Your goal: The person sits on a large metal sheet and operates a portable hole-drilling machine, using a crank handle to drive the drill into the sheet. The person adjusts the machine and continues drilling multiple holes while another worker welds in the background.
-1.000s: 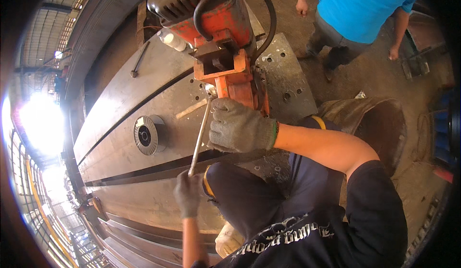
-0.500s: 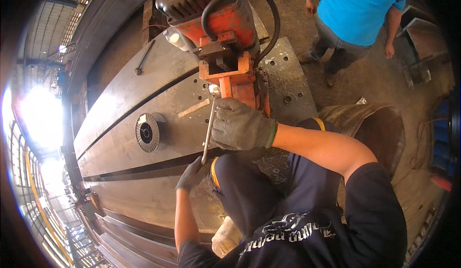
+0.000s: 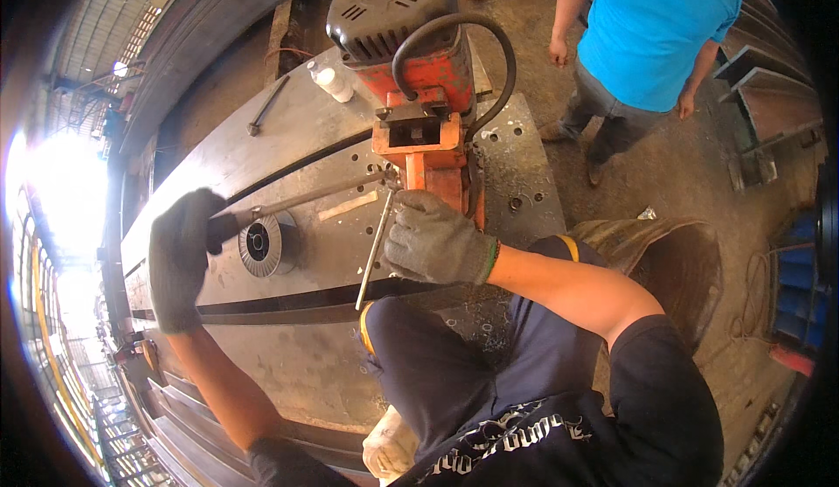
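Note:
My right hand (image 3: 441, 241), in a grey work glove, is closed at the drill's front, with the upper part of a thin metal rod (image 3: 371, 260) at its curled fingers. The rod slants down towards my knee, its lower end free. My left hand (image 3: 179, 255), gloved too, is raised on the left and closed about the dark grip of a long metal bar (image 3: 301, 199). The bar's far end reaches the front of the orange drill machine (image 3: 450, 76); whether it is fixed there is hidden. The drill, with its black motor cover, stands on a steel plate (image 3: 498, 138) with several holes.
A wire spool (image 3: 262, 247) and a flat strip (image 3: 348, 206) lie on the steel beside the bar. Farther off are a hammer-like tool (image 3: 269, 103) and a white bottle (image 3: 330, 81). A person in a blue shirt (image 3: 651, 37) stands at right, near a large pipe (image 3: 699, 269).
My left hand has left the rod's lower end and moved up and left, now on the dark-gripped bar. My right hand stays by the rod. The person in blue has turned.

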{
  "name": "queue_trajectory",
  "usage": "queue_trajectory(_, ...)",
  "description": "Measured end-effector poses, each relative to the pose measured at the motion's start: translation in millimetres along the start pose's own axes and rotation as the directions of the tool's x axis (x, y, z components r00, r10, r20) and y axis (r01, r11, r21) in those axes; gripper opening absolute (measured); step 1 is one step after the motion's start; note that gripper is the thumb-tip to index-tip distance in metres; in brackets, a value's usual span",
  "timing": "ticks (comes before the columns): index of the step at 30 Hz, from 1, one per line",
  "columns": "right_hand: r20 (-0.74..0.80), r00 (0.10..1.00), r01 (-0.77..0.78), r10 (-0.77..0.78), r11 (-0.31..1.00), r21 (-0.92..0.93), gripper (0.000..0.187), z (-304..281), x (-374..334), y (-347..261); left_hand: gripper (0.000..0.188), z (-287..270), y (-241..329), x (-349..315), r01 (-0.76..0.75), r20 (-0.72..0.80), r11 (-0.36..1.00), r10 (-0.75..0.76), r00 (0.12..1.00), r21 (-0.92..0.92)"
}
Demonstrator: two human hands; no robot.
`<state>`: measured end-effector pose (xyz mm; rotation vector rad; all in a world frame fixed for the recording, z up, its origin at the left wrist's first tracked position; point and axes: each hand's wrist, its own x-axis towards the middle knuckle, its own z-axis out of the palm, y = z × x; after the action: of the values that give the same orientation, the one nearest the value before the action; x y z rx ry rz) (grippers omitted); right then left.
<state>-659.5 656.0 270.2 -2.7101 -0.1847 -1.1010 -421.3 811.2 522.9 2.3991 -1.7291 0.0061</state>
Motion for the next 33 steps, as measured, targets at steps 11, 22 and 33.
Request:
queue_trajectory(11, 0.032, 0.999, -0.009, 0.010, 1.000, -0.017, 0.010, -8, -13, 6, 0.031, 339, -8, -232, 0.670, 0.309, 0.637, -0.595, 0.742, -0.382)
queue_trajectory(22, -0.018, 0.997, 0.070, -0.070, 0.997, 0.019, 0.016, -5, 15, -3, 0.048, 595, -180, -97, 0.588, 0.481, 0.393, -0.342, 0.807, -0.707)
queue_trajectory(33, -0.001, 1.000, 0.029, -0.029, 0.998, -0.052, 0.015, -8, -1, -1, 0.024, 232, -8, -204, 0.648, 0.465, 0.605, -0.456, 0.759, -0.463)
